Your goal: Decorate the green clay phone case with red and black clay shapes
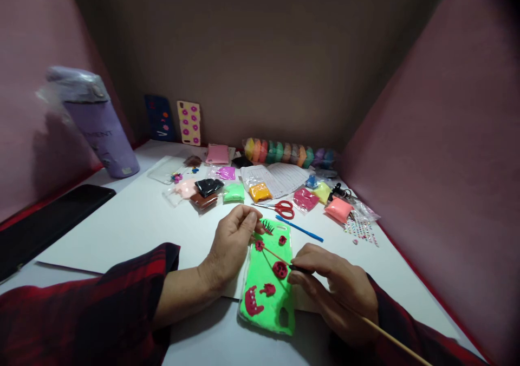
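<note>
A phone case (266, 268) covered in bright green clay lies tilted on the near edge of the white board, with red clay shapes on it. My left hand (233, 241) is closed at its upper left edge, thumb and fingers pinched together there. In my right hand (337, 285) is a long thin wooden stick (384, 333), dark where the fingers grip it. Its tip touches a small red clay flower (259, 245) near the left edge. A larger red round piece (280, 269) sits below the stick.
Beyond the case lie red-handled scissors (285, 210), a blue pen-like tool (300, 229) and several clay packets (260, 192). Rhinestone stickers (361, 231) are at right. A purple bottle (103, 128) and a black phone-like slab (57, 225) stand and lie at left. Decorated cases (189, 122) lean behind.
</note>
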Demonstrator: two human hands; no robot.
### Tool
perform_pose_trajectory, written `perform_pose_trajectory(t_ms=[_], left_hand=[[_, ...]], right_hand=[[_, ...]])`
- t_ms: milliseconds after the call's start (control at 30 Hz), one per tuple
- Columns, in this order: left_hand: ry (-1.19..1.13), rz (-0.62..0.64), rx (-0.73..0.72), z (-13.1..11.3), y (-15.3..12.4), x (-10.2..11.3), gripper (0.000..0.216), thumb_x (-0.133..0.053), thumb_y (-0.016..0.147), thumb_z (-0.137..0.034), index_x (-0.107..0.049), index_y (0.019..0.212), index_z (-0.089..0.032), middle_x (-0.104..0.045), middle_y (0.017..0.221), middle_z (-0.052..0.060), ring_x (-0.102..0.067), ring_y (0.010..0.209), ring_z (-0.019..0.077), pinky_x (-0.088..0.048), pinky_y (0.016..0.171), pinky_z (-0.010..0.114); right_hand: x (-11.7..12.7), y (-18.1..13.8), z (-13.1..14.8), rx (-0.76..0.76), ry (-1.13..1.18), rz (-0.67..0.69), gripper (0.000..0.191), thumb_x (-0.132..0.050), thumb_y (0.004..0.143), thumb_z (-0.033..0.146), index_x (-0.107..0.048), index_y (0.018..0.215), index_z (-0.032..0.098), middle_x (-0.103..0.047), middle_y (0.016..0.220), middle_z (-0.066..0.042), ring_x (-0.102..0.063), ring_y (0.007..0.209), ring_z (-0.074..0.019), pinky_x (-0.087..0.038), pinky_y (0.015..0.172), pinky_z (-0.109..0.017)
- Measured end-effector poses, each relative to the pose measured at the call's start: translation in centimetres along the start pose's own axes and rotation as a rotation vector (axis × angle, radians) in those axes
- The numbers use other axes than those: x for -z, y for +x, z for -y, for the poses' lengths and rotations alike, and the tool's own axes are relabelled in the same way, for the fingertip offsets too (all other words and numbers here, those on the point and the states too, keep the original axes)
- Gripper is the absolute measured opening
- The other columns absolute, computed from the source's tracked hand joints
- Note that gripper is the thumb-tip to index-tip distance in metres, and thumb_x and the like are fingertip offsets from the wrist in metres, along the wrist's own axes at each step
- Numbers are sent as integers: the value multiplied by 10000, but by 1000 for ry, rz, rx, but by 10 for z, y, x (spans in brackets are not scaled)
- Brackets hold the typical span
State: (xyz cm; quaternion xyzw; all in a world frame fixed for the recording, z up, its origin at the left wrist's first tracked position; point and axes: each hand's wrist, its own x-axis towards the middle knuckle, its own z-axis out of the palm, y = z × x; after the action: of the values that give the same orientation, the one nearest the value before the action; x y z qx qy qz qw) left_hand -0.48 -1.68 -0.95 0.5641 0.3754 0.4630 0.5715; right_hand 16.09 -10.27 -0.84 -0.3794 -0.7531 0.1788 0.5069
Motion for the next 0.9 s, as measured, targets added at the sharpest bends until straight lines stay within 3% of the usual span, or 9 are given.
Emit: perform_pose_trajectory(t_ms=[900], left_hand=[[38,-8,-9,0,-1,0,183,-508,866,-321,-546,813,-150,-559,705,3,-505,637,127,-416,614,268]], right_hand=[[1,0,1,-1,-5,-10,184,-580,850,51,-627,958,194,-620,729,-16,-560,649,-121,-453,568,-247]])
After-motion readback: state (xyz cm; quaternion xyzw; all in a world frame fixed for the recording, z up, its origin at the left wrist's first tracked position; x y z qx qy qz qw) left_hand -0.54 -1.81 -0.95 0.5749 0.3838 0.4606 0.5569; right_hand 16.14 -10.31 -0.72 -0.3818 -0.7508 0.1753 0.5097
